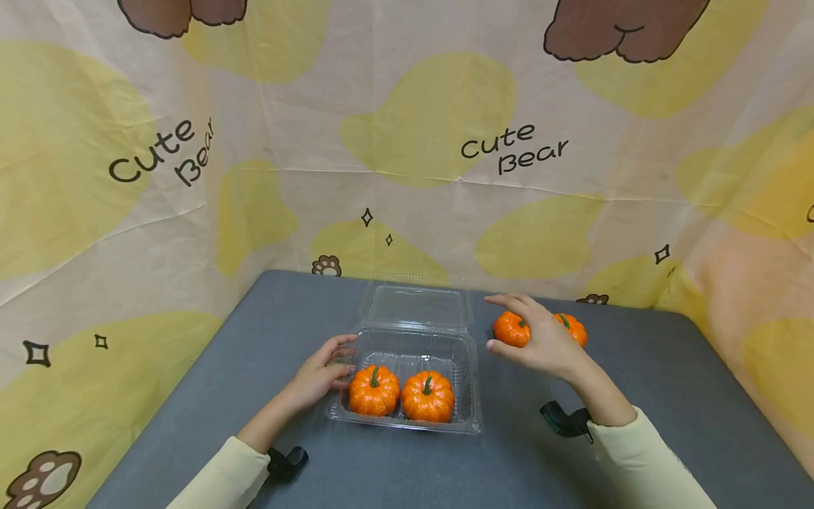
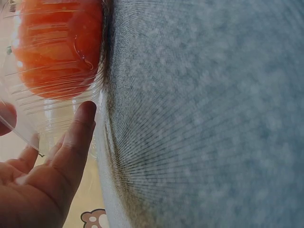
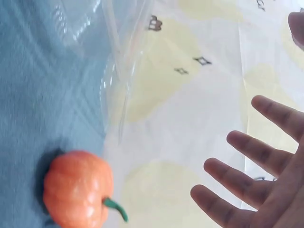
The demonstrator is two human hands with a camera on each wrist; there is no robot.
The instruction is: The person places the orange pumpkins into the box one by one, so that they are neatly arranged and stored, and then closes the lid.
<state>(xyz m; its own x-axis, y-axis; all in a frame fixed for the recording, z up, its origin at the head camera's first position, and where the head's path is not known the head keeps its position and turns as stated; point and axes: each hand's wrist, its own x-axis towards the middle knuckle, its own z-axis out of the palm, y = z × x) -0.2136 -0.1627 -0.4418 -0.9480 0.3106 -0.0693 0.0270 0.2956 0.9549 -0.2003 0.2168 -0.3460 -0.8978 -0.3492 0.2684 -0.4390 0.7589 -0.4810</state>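
Observation:
A clear plastic clamshell box (image 1: 413, 426) lies open on the table, its lid (image 1: 416, 305) folded back. Two small orange pumpkins with green stems, a left one (image 1: 374, 390) and a right one (image 1: 428, 396), sit side by side in its front half. My left hand (image 1: 320, 375) rests against the box's left side; in the left wrist view its fingers (image 2: 71, 142) are nearly straight along the ribbed plastic wall. Over two more pumpkins right of the box, one nearer (image 1: 511, 329) and one partly hidden (image 1: 572, 328), my right hand (image 1: 543, 343) hovers with fingers spread, holding nothing.
The grey table (image 1: 407, 470) reaches back to a printed cloth backdrop (image 1: 407, 141) with yellow patches and lettering. Dark wrist-worn camera mounts show beside the left wrist (image 1: 287, 463) and the right wrist (image 1: 564, 420).

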